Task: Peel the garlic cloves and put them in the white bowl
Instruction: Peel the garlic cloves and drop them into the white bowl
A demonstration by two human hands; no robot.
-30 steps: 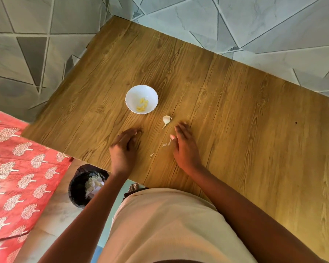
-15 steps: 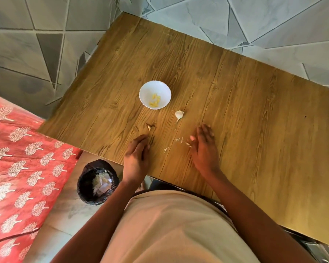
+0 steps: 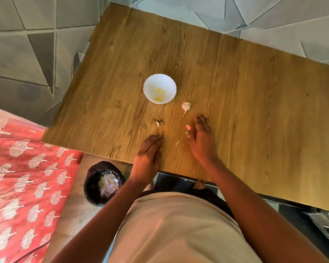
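The worktop (image 3: 235, 76) is carrying the white bowl (image 3: 150, 82) far from the person, with peeled garlic cloves (image 3: 159, 95) lying in it and one unpeeled clove (image 3: 185, 106) just to its right. Both hands are resting flat and empty, the left hand (image 3: 148, 158) drawing back nearer the edge than a second ago, the right hand (image 3: 202, 138) staying put. That retreat is uncovering a small scrap of skin (image 3: 157, 123), so the last clove seems next.

right hand (image 3: 201, 137) blurred, bin (image 3: 103, 185) contents unclear
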